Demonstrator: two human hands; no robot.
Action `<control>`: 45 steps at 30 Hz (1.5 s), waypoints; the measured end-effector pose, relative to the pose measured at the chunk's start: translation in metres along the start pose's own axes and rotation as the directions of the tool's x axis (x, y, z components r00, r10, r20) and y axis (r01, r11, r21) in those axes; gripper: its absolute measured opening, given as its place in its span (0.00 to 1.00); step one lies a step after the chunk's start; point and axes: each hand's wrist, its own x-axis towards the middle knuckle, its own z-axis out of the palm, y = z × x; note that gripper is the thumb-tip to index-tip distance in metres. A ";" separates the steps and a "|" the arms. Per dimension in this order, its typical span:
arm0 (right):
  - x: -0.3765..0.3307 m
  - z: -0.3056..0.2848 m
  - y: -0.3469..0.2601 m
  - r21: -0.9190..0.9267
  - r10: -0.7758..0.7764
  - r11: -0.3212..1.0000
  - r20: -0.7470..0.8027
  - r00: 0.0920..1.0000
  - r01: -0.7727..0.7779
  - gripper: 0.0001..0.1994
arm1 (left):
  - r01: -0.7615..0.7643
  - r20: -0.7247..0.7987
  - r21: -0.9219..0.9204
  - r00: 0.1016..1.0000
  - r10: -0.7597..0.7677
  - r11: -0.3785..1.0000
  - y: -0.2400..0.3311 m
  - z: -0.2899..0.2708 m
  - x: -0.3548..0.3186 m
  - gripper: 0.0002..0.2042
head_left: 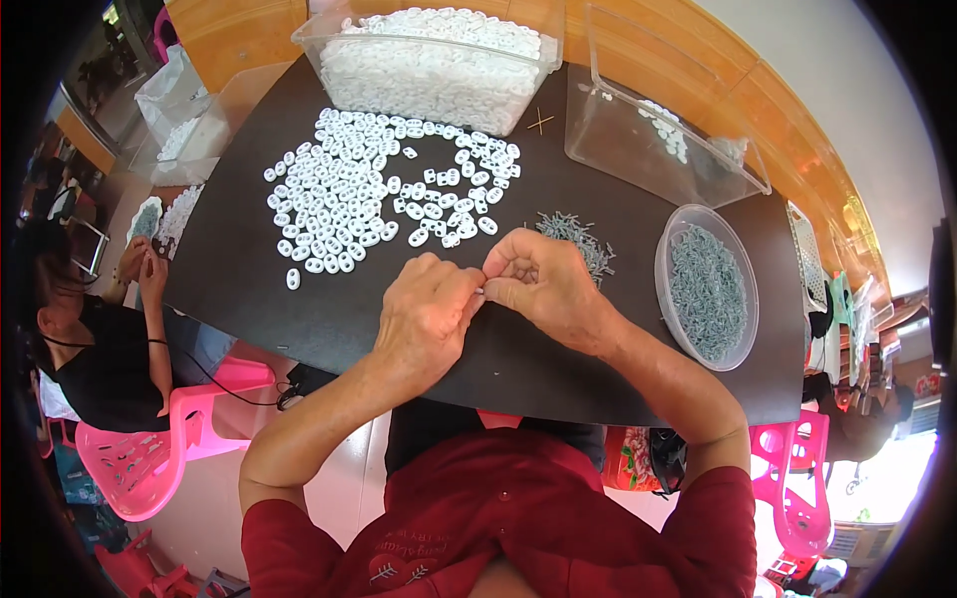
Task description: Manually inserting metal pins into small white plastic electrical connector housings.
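Observation:
Over the middle of the dark table, my left hand (431, 307) and my right hand (546, 289) meet, fingertips pinched together. Between them shows a tiny bit of a small white piece (479, 292); the fingers cover most of it. Beyond my left hand spreads a pile of white oval plastic pieces with two holes each (334, 194). Several more of these lie scattered toward the pile's right side. Just past my right hand is a heap of small grey screws (578, 239), partly hidden by that hand. A round clear tub of the same screws (710, 289) stands to its right.
A clear bin heaped with white pieces (434, 75) stands at the table's far edge. Right of it is another clear bin (648, 149) with a few pieces. Two crossed sticks (540, 122) lie between them. At the left, another person (100, 329) sits by a pink chair (179, 439).

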 end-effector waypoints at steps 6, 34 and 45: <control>-0.027 -0.022 -0.082 -0.109 -0.238 0.967 -0.044 0.970 0.232 0.06 | 0.229 0.061 -0.113 0.973 -0.223 0.967 -0.007 -0.008 -0.011 0.06; -0.033 -0.043 -0.114 -0.523 -0.488 0.787 -0.203 0.849 0.327 0.04 | 0.437 0.131 -0.842 0.733 -0.668 0.315 0.012 0.003 -0.029 0.06; 0.038 -0.029 0.047 -0.803 -0.382 0.595 -0.239 0.893 0.039 0.02 | 0.446 0.140 -0.827 0.754 -0.642 0.343 0.005 0.005 -0.036 0.06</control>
